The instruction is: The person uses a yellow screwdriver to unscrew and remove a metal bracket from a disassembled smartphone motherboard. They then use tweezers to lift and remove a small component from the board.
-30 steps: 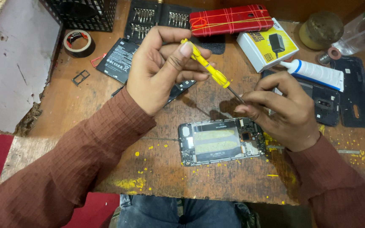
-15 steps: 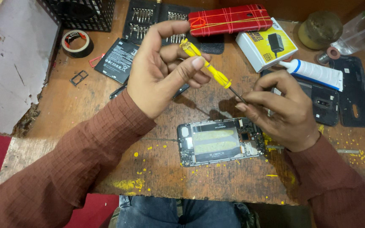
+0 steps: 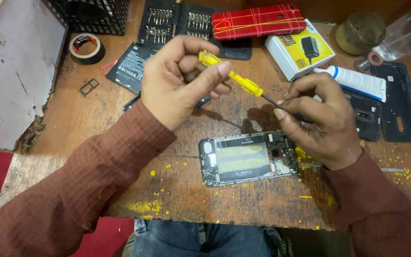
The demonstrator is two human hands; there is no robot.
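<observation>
1. The left hand (image 3: 177,83) has its grip closed around the handle of the yellow screwdriver (image 3: 231,76), held above the surface (image 3: 96,128).
2. The right hand (image 3: 317,116) pinches the dark shaft near its tip.
3. The opened phone (image 3: 248,158) lies just below both hands.
4. Risk: if the pinch slips, the tip could drop onto the phone's exposed board and scratch it.

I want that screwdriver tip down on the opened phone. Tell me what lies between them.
Nothing visible does. The screwdriver is held in the air by the left hand at its handle and the right hand at its tip. The phone lies bare on the table just below, beside the right hand.
</observation>
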